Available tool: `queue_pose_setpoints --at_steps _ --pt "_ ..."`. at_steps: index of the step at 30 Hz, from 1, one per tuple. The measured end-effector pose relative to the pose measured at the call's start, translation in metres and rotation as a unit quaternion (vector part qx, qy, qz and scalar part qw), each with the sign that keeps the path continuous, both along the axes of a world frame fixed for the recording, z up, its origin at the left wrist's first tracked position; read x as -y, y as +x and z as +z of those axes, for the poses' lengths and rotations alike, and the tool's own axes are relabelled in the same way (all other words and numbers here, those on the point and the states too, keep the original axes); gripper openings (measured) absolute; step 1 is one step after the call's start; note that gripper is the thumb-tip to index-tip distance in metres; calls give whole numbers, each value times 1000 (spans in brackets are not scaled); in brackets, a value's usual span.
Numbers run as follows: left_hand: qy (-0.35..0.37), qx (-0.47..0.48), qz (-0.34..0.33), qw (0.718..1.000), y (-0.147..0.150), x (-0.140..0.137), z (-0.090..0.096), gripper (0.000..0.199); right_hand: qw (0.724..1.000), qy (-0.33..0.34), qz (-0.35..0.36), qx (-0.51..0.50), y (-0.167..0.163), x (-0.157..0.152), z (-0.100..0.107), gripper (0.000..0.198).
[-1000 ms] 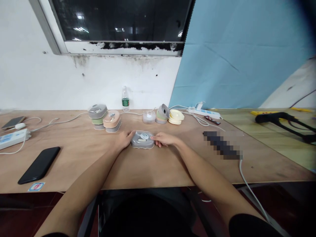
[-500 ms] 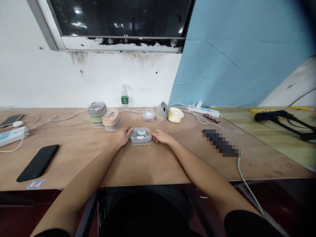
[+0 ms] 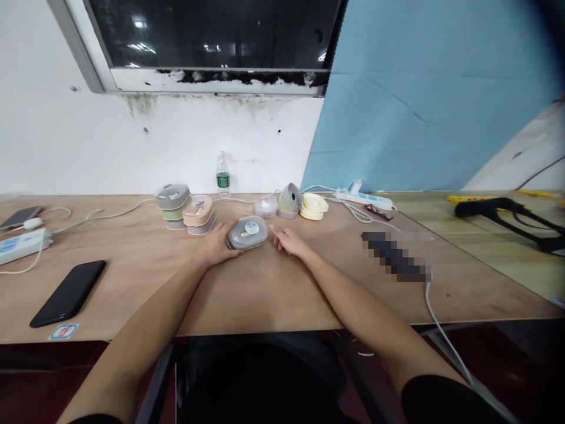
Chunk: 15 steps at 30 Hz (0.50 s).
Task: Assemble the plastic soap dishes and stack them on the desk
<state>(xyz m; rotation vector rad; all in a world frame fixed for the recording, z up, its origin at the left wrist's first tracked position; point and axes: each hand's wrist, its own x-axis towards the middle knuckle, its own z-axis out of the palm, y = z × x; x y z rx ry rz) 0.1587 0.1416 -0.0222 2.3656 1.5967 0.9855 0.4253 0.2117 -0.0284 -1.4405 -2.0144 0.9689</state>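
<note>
A grey oval lidded box (image 3: 248,234), glossy like clear wrap, has a round white label and a pale strip on top. My left hand (image 3: 219,244) grips its left end, fingers behind and thumb along the near side. The box is tilted and turned, its top facing me. Just off its right end is my right hand (image 3: 288,240), holding nothing, one finger stretched out and the others loosely bent. Behind to the left, an orange-topped box (image 3: 198,207) rests on a grey one, beside a stack of grey and green boxes (image 3: 172,200).
Along the back stand a water bottle (image 3: 223,176), a clear low container (image 3: 265,206), a leaning grey-and-green box (image 3: 290,199) and pale yellow pieces (image 3: 313,206). A black phone (image 3: 69,292) lies left. Power strips (image 3: 364,199) and white cables lie on the table (image 3: 265,300).
My left hand has tilted and turned the grey box, raising its top toward me and shifting it slightly left. My right hand has let go of its right end.
</note>
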Motion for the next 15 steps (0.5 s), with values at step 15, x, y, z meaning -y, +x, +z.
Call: queue_pose_setpoints --at_steps 15 --pt "131 180 363 905 -56 0 27 96 993 94 69 28 1 -1 -5 55"
